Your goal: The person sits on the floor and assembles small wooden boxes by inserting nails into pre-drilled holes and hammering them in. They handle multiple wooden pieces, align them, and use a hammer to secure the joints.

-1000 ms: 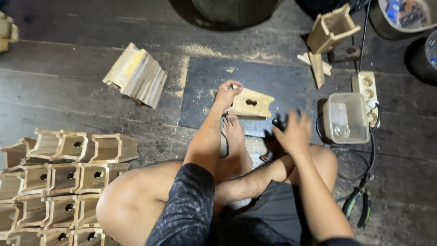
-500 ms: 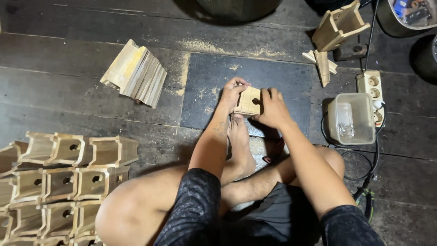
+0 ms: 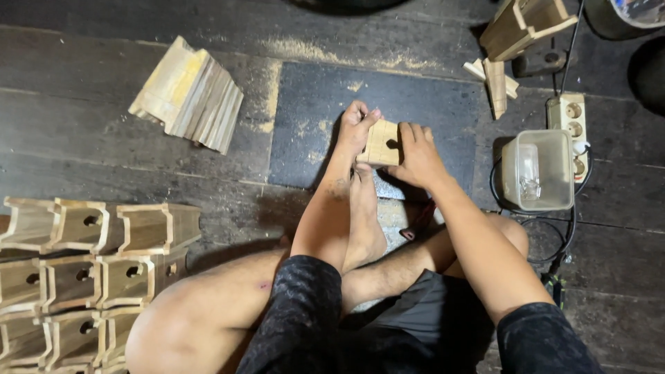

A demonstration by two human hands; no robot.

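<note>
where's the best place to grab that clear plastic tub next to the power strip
Grip the clear plastic tub by its two long side walls, coming straight down from above. It sits flat on the floor with its open top facing up and its rim clear all round. The power strip and cables crowd its far and right sides, so the near left edge gives the easiest way in, probably for the right hand.

Stack of wooden boards (image 3: 188, 95) upper left; finished wooden boxes (image 3: 90, 270) stacked lower left; clear plastic container (image 3: 538, 170) beside power strip (image 3: 571, 125).
</note>
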